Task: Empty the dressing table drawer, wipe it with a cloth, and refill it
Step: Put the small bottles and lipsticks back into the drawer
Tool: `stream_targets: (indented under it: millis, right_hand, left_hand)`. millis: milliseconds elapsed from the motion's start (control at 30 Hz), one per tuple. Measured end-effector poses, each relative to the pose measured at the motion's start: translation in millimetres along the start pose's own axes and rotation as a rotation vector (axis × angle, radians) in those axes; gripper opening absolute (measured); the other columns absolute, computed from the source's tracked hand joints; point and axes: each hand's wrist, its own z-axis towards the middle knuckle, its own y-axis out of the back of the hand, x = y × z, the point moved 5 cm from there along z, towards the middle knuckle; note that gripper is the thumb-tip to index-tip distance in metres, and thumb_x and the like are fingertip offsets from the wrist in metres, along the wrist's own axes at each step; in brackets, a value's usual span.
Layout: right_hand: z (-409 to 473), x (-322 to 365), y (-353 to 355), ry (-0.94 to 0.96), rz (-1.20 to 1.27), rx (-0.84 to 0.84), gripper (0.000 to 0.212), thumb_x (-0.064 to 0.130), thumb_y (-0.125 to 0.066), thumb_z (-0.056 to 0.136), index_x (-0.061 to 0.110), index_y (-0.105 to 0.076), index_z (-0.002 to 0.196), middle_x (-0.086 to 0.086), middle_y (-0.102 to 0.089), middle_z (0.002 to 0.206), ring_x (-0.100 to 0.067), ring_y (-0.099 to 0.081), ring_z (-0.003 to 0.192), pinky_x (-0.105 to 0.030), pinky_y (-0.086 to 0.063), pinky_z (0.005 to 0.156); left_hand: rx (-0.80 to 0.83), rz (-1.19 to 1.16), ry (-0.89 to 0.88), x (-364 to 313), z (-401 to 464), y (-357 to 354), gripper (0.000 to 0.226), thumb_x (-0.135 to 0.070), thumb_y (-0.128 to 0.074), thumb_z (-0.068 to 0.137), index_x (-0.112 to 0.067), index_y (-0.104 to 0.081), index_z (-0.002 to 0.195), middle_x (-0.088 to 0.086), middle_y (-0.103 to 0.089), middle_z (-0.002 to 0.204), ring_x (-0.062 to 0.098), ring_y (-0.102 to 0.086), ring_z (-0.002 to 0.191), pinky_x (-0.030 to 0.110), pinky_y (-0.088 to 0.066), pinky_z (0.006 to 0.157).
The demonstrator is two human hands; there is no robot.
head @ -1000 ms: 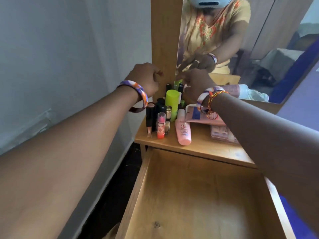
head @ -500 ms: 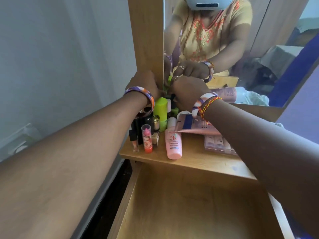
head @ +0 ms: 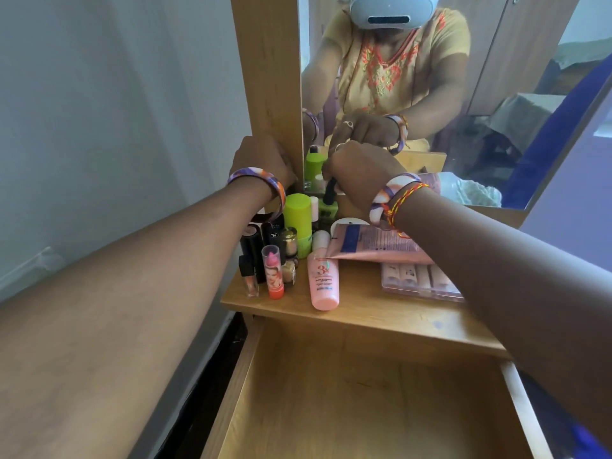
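The drawer (head: pixel 364 409) is standing pulled out and bare nearest the camera, below both forearms. Beyond it, on the wooden surface (head: pixel 381 313), a pink lotion bottle (head: pixel 323 279) is lying just below the right hand, with lipsticks (head: pixel 273 273) standing under the left wrist and a pink sachet (head: pixel 374 243) lying beneath the right wrist. Farther on, the right hand (head: pixel 362 170) is pinching the black cap of a green nail polish bottle (head: pixel 328 205). The left hand (head: pixel 265 160) is resting curled against the mirror frame (head: pixel 268 77); whether it is holding anything I cannot tell
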Motion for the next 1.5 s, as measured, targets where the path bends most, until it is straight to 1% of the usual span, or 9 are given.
stream_targets:
  millis: [267,600,767,900,1000,1067,1267,1400,1500]
  right_hand:
    - [-12.3,-9.1,46.7,-0.053,0.019,-0.104,0.027,-0.001,-0.051,0.087,0.005,-0.063,0.111,-0.018,-0.060,0.108,-0.036,-0.062,0.096,-0.032,-0.043,0.066]
    - [-50.5,-10.4,109.8,-0.175,0.248,-0.145,0.023,0.010,-0.061,0.085,0.012,-0.069,0.106,-0.010,-0.064,0.110,-0.030,-0.061,0.100,-0.027,-0.044,0.074]
    - [-85.7,4.5,119.6,-0.162,0.485,-0.030,0.025,0.008,-0.075,0.070,0.013,-0.074,0.095,0.000,-0.065,0.086,-0.013,-0.056,0.077,-0.013,-0.035,0.051]
    - [-114.7,31.0,103.7,-0.138,0.535,0.080,0.028,0.009,-0.077,0.069,0.013,-0.075,0.096,0.002,-0.059,0.080,-0.009,-0.052,0.075,-0.002,-0.034,0.041]
    - [-133.7,51.1,77.1,-0.169,0.593,0.140,0.026,0.009,-0.078,0.067,0.015,-0.075,0.092,0.006,-0.059,0.078,-0.010,-0.056,0.077,-0.004,-0.035,0.045]
    - [-147.0,63.3,56.1,-0.230,0.631,0.171,0.024,0.009,-0.078,0.068,0.016,-0.074,0.090,0.005,-0.059,0.080,-0.011,-0.057,0.079,-0.015,-0.040,0.058]
    - [-174.6,97.1,-4.6,-0.486,0.773,0.166,0.012,0.003,-0.070,0.078,0.012,-0.072,0.085,-0.001,-0.060,0.082,-0.017,-0.061,0.080,-0.023,-0.050,0.073]
    - [-178.3,115.8,-30.1,-0.576,0.827,0.174,0.013,0.005,-0.065,0.084,0.011,-0.070,0.094,-0.010,-0.065,0.102,-0.022,-0.062,0.089,-0.026,-0.051,0.078]
    - [-175.7,124.7,-39.4,-0.624,0.859,0.145,0.014,0.006,-0.064,0.085,0.012,-0.069,0.097,-0.009,-0.065,0.107,-0.022,-0.062,0.095,-0.028,-0.053,0.083]
  left_hand:
    - [-0.139,-0.048,-0.050,-17.4,-9.2,50.1,0.023,-0.019,-0.060,0.085,-0.003,-0.070,0.097,0.014,-0.069,0.102,0.030,-0.063,0.096,0.028,-0.043,0.078]
    - [-0.204,-0.186,-0.127,-53.5,-66.3,116.7,0.016,-0.018,-0.063,0.084,-0.008,-0.074,0.090,0.012,-0.072,0.097,0.025,-0.066,0.093,0.022,-0.042,0.074]
    - [-0.119,-0.294,-0.125,-54.4,-119.6,120.9,0.015,-0.017,-0.069,0.076,-0.005,-0.073,0.085,0.011,-0.072,0.085,0.025,-0.069,0.077,0.031,-0.057,0.078]
    - [-0.007,-0.259,-0.082,-41.3,-162.0,100.7,0.010,-0.014,-0.073,0.073,-0.008,-0.075,0.081,0.004,-0.065,0.069,0.019,-0.065,0.072,0.022,-0.052,0.073]
    - [0.015,-0.250,-0.023,-21.9,-192.3,80.3,0.009,-0.014,-0.074,0.073,-0.010,-0.076,0.080,0.004,-0.070,0.078,0.018,-0.065,0.077,0.019,-0.048,0.072]
    - [0.034,-0.271,0.026,-7.3,-208.8,63.5,0.008,-0.014,-0.075,0.072,-0.010,-0.076,0.080,0.005,-0.072,0.081,0.019,-0.066,0.078,0.019,-0.047,0.071]
    - [0.072,-0.332,0.191,28.7,-234.9,7.7,0.012,-0.016,-0.073,0.078,-0.004,-0.074,0.077,0.008,-0.068,0.075,0.015,-0.053,0.062,0.021,-0.040,0.062]
    - [0.081,-0.343,0.280,42.7,-237.5,-18.2,0.012,-0.016,-0.069,0.082,-0.004,-0.072,0.080,0.014,-0.070,0.080,0.015,-0.049,0.060,0.022,-0.038,0.061]
    - [0.083,-0.305,0.283,49.1,-235.6,-26.6,0.015,-0.017,-0.067,0.084,-0.004,-0.073,0.087,0.015,-0.071,0.089,0.021,-0.058,0.072,0.024,-0.041,0.065]
